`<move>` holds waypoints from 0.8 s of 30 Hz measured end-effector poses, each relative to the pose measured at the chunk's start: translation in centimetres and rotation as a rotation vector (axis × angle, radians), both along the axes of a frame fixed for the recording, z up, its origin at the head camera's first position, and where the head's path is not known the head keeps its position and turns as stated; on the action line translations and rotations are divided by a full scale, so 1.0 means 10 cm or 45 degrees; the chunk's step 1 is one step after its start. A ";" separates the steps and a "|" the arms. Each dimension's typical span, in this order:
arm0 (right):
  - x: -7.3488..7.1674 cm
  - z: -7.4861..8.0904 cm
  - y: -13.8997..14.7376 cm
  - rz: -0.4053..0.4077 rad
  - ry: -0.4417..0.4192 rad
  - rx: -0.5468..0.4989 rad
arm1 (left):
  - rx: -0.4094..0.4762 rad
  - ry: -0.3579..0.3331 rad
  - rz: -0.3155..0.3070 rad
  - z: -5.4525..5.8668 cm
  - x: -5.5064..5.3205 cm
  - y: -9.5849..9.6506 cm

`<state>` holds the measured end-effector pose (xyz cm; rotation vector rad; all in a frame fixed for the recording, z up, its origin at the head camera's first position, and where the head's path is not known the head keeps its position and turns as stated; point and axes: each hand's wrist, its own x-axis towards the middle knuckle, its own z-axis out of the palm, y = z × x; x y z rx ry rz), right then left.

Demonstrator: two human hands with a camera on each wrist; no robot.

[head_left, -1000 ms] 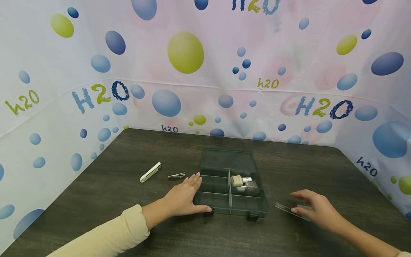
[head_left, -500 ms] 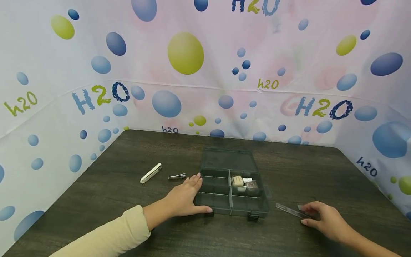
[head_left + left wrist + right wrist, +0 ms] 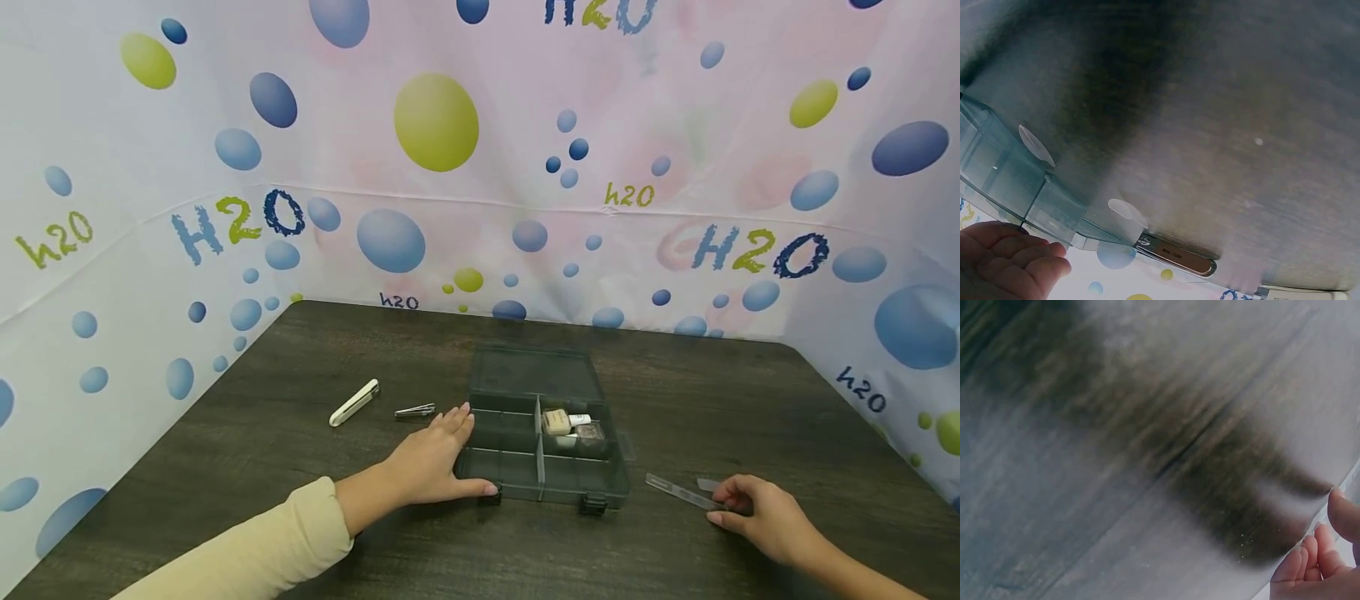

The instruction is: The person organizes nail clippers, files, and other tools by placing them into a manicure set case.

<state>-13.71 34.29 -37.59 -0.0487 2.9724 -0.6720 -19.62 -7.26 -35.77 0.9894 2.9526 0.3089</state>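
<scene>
A dark translucent compartment box [image 3: 504, 463] lies with its lid [image 3: 534, 372] folded back. My left hand [image 3: 426, 462] rests along its left side with fingers extended, the thumb by the front latch. To the right, my right hand [image 3: 768, 515] has thumb and fingers curled, pinching the near end of a clear plastic divider strip [image 3: 678, 490]. A second clear piece [image 3: 707, 483] shows beside those fingers, partly hidden. Nail polish bottles [image 3: 557, 422] lie in the back right compartment. In the right wrist view, a clear edge [image 3: 1317, 520] shows between thumb and fingers.
Left of the box lie a small metal nail clipper [image 3: 415, 411], also in the left wrist view, and a white-handled clipper [image 3: 354, 403]. The dark wooden table [image 3: 360, 342] meets a patterned curtain [image 3: 517, 208] at its back and sides.
My right hand has moved slightly right and down, and its fingers have closed at the end of the divider strip. The left hand and the box stay where they were.
</scene>
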 end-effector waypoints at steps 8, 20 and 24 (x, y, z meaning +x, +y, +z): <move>0.02 -0.02 0.02 0.032 0.004 -0.044 | -0.001 0.013 -0.012 -0.01 0.00 0.00; 0.00 0.03 0.01 0.100 0.004 -0.037 | -0.005 -0.006 0.001 0.02 0.00 0.00; -0.02 0.06 -0.01 0.106 0.004 -0.011 | -0.006 -0.007 0.003 0.02 0.00 0.00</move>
